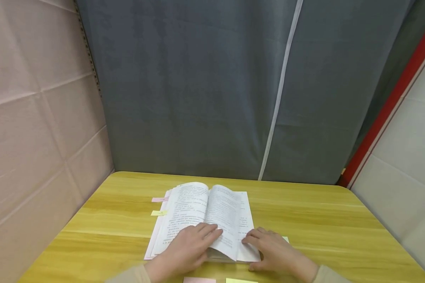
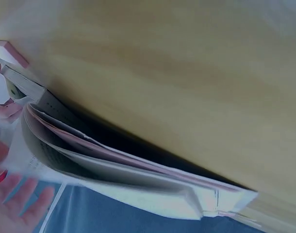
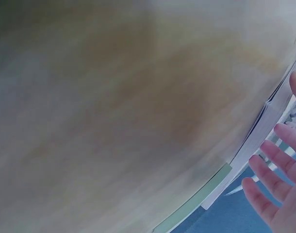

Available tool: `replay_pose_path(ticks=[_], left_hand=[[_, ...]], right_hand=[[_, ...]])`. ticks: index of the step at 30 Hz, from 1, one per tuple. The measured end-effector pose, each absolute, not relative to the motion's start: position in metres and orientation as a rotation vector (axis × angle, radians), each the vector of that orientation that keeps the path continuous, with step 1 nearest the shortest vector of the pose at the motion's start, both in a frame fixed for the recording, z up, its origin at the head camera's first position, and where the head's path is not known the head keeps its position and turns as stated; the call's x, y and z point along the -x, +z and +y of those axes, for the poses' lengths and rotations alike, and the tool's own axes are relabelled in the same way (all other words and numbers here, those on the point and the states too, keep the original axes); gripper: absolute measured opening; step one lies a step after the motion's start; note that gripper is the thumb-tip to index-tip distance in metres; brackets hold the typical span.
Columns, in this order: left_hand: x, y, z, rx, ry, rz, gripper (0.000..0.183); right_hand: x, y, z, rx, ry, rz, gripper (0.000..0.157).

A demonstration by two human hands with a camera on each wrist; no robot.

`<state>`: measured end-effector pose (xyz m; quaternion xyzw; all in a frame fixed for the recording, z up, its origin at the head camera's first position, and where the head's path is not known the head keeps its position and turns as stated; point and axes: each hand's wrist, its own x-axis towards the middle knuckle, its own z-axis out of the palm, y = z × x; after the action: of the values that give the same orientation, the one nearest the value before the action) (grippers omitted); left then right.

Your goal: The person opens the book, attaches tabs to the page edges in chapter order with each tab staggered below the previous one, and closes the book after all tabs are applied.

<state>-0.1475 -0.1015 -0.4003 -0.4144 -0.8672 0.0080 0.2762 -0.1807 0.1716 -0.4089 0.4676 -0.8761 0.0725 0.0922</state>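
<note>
A thick printed book (image 1: 187,208) lies spread on the wooden table. One leaf (image 1: 224,220) stands curved up from its right-hand side, with a flatter page beneath. My left hand (image 1: 189,245) rests across the lower middle, fingertips by the curved leaf. At the lower right corner of the book is my right hand (image 1: 272,249), its fingers over the page margin and its thumb near the edge. In the right wrist view its fingers (image 3: 279,160) look spread and nearly straight. Pink (image 1: 159,199) and yellow (image 1: 158,213) tabs stick out on the left.
Pink (image 1: 199,280) and yellow (image 1: 241,280) sticky notes lie at the bottom of the head view, partly cut off. A pale green pad (image 3: 194,201) sits by the book's right side. Grey curtain (image 1: 198,90) hangs behind the table (image 1: 326,220).
</note>
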Motion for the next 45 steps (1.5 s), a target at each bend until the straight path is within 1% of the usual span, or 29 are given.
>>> replay_pose_path(ticks=[4, 7, 15, 21, 24, 26, 28, 32, 34, 40, 45], left_hand=[[0.147, -0.397, -0.102, 1.086, 0.154, -2.365, 0.084], [0.148, -0.396, -0.105, 1.059, 0.263, -2.377, 0.093], [0.151, -0.402, -0.112, 1.057, 0.330, -2.426, 0.078], [0.149, -0.404, -0.111, 1.091, 0.239, -2.474, 0.053], [0.150, -0.405, -0.108, 1.071, 0.209, -2.472, 0.039], [0.150, -0.406, -0.106, 1.045, 0.188, -2.488, 0.034], [0.151, -0.407, -0.102, 1.008, 0.189, -2.523, 0.037], [0.151, -0.408, -0.094, 0.929, 0.234, -2.606, 0.060], [0.151, -0.408, -0.091, 0.894, 0.255, -2.634, 0.066], [0.154, -0.406, -0.088, 0.847, 0.278, -2.684, 0.070], [0.157, -0.405, -0.092, 0.875, 0.207, -2.660, 0.069]], right_hand=[[0.181, -0.408, 0.171, -1.394, 0.210, -2.610, 0.052], [0.181, -0.408, 0.171, -1.396, 0.212, -2.631, 0.052], [0.181, -0.407, 0.171, -1.371, 0.215, -2.694, 0.052], [0.181, -0.408, 0.171, -1.378, 0.213, -2.665, 0.052], [0.181, -0.408, 0.171, -1.380, 0.213, -2.652, 0.052], [0.182, -0.408, 0.171, -1.383, 0.214, -2.648, 0.052], [0.182, -0.408, 0.171, -1.387, 0.214, -2.644, 0.052], [0.182, -0.408, 0.171, -1.389, 0.217, -2.643, 0.052], [0.182, -0.409, 0.171, -1.386, 0.217, -2.652, 0.052], [0.182, -0.408, 0.172, -1.372, 0.223, -2.710, 0.053], [0.181, -0.407, 0.172, -1.354, 0.218, -2.742, 0.054]])
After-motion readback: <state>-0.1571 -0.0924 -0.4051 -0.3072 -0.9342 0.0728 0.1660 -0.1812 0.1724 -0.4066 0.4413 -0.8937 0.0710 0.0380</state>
